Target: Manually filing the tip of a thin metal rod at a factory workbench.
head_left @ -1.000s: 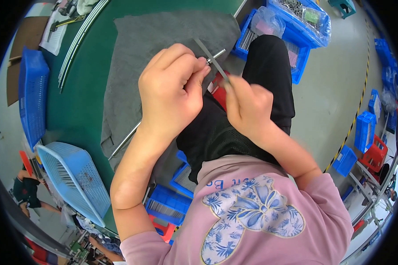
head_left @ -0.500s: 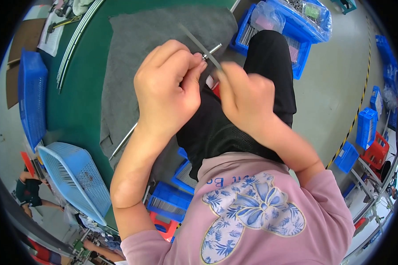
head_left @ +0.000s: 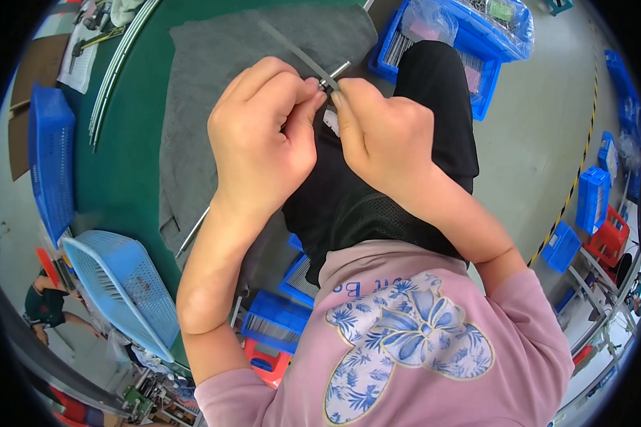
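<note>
My left hand (head_left: 263, 132) is closed in a pinch around a thin shiny metal rod (head_left: 343, 68), whose tip sticks out past the fingertips. The rod's lower length runs beneath my left wrist and reappears beside the forearm. My right hand (head_left: 388, 128) grips one end of a narrow flat file (head_left: 292, 47) of dull grey metal. That file lies across the rod near its tip, slanting up to the left. Both hands are close together above a grey cloth (head_left: 199, 78) on the green table (head_left: 124, 181).
Several thin rods (head_left: 114, 85) lie at the table's left, near a light blue basket (head_left: 139, 299) and a darker blue basket (head_left: 52, 156). Blue bins of rods (head_left: 483, 96) stand beyond my knee. Another person (head_left: 46, 306) is at the lower left.
My right hand has moved left and slightly up, sliding the file up-left across the rod. My left hand has shifted slightly left and up, still pinching the rod.
</note>
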Tool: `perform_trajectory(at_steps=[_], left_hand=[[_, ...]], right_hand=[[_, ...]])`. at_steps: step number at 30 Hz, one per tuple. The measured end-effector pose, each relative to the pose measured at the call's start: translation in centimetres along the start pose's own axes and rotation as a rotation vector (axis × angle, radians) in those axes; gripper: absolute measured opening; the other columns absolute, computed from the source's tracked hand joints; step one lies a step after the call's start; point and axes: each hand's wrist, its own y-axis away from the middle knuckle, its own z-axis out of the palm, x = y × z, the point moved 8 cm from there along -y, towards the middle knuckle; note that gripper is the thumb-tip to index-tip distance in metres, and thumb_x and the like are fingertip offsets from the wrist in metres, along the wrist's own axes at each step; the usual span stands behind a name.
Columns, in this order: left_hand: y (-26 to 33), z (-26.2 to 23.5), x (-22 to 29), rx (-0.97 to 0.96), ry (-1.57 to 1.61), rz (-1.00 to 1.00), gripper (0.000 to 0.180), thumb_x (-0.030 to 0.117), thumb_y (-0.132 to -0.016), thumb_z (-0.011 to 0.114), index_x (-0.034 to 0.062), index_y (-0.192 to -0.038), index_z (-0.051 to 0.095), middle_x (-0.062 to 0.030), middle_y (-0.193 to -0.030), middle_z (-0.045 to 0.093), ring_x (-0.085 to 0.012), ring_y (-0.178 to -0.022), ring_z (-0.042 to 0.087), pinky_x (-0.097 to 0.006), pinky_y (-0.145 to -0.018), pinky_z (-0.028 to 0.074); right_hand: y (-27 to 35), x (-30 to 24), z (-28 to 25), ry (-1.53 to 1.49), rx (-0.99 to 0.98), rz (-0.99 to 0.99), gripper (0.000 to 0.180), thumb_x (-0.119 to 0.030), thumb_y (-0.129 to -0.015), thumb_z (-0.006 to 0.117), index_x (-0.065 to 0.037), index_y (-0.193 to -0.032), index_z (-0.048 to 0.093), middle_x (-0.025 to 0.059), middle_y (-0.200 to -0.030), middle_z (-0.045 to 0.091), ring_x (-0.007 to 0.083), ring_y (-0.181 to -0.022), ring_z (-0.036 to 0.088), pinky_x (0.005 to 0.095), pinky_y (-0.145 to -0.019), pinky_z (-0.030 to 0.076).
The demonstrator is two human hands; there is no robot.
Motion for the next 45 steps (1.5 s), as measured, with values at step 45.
perform_trajectory(at_steps=[45], left_hand=[[0.2,-0.5,-0.8,0.040,-0.049,-0.095,0.011,-0.005,-0.068,0.068,-0.0006,-0.073,0.059,-0.0080,-0.070,0.055,-0.0217,-0.058,0.055,-0.030,-0.051,0.043]], right_hand=[[3.9,4.5,-1.5,-0.487,0.062,0.322,0.005,-0.007,-0.085,0.061,-0.003,-0.084,0.058,0.0056,-0.058,0.058,0.0152,-0.045,0.054,0.0265,-0.046,0.041]])
